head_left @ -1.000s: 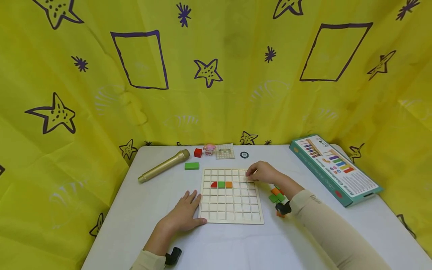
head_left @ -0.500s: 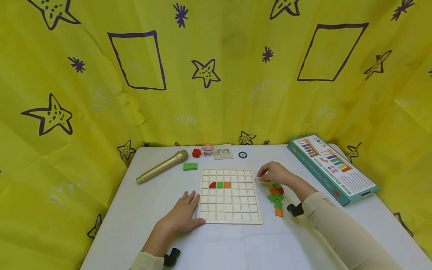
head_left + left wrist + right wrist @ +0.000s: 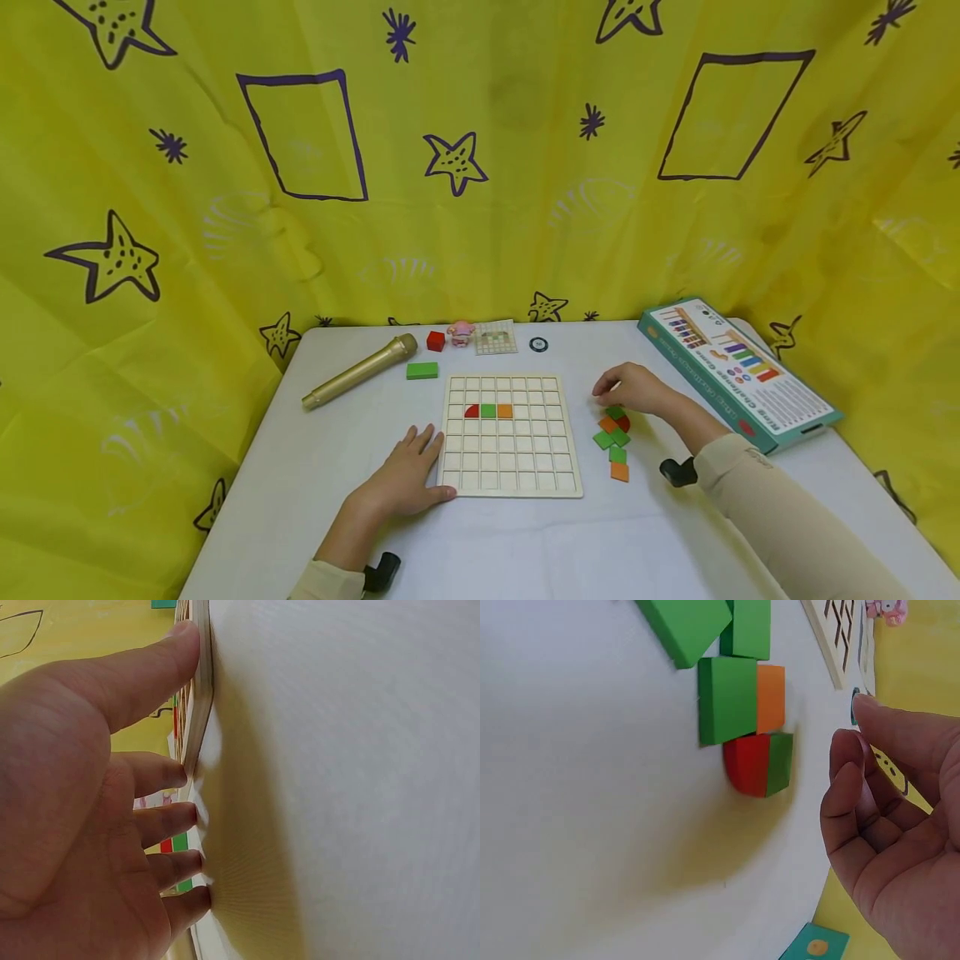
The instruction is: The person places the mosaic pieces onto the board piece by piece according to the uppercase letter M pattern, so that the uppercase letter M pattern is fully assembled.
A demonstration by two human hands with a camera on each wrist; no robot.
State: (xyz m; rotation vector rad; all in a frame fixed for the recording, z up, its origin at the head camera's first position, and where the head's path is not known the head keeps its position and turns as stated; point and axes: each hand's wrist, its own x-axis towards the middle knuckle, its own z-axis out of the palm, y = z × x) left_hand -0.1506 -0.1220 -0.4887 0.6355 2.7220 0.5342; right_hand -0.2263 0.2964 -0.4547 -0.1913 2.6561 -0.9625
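My left hand [image 3: 407, 477] lies spread at the left edge of a pale wooden grid board [image 3: 517, 461]. Its thumb touches the board's near left corner in the left wrist view. A red rounded tile [image 3: 472, 412], a green square tile [image 3: 488, 411] and an orange square tile [image 3: 505, 411] sit side by side in the grid. Right of the board, my right hand [image 3: 633, 388] hovers just beyond a loose pile of tiles. In the right wrist view its fingers are loosely bent with nothing between them. That pile holds green tiles [image 3: 728, 700], an orange tile [image 3: 771, 697] and a red tile [image 3: 748, 765].
Along the back stand a gold microphone [image 3: 360, 372], a green block [image 3: 422, 370], a red cube [image 3: 436, 341], a pink figurine [image 3: 461, 333], a pattern card [image 3: 495, 337] and a round black token [image 3: 538, 344]. A game box [image 3: 738, 371] lies at the right.
My right hand has moved right, from over the board's far right corner to the far side of the tile pile. My left hand stays by the board, and the three tiles in the grid are unchanged.
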